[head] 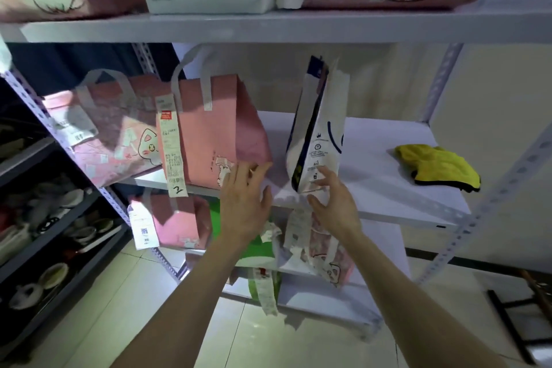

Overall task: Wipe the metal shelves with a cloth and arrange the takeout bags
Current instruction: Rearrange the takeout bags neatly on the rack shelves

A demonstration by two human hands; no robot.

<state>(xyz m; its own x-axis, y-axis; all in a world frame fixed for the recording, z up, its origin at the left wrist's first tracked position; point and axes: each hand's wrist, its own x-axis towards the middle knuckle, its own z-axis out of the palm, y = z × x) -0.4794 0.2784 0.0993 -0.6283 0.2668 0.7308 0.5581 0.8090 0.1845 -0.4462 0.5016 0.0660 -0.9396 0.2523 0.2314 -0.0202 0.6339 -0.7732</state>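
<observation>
Both forearms reach up from the bottom of view, bare. Our left hand (245, 203) has fingers straight and slightly spread, tips touching the lower right corner of the pink takeout bag (221, 134); no grip. Our right hand (334, 200) is also spread, fingers loose, tips against the lower edge of the white-and-blue bag (316, 134); we see nothing curled round it. That bag stands narrow side toward us, leaning a bit left, just above the right hand, at the front edge of the middle shelf (388, 188).

Between the two hands we see a gap of bare shelf. Left of the left hand, a long receipt (171, 143) hangs down the pink bag's front, marked "2" at the bottom. Further left, a second pink bag (119, 134) leans against the first.

The yellow cloth (436, 167) lies crumpled on the same shelf, well right of the right hand, untouched.

Below the hands: a green bag (254, 251) and more pink bags with dangling receipts on the lower shelf. Above them, the upper shelf (268, 27) carries pink, green and white bags. Far left, a dark rack (44, 218) holds dishes, blurred.
</observation>
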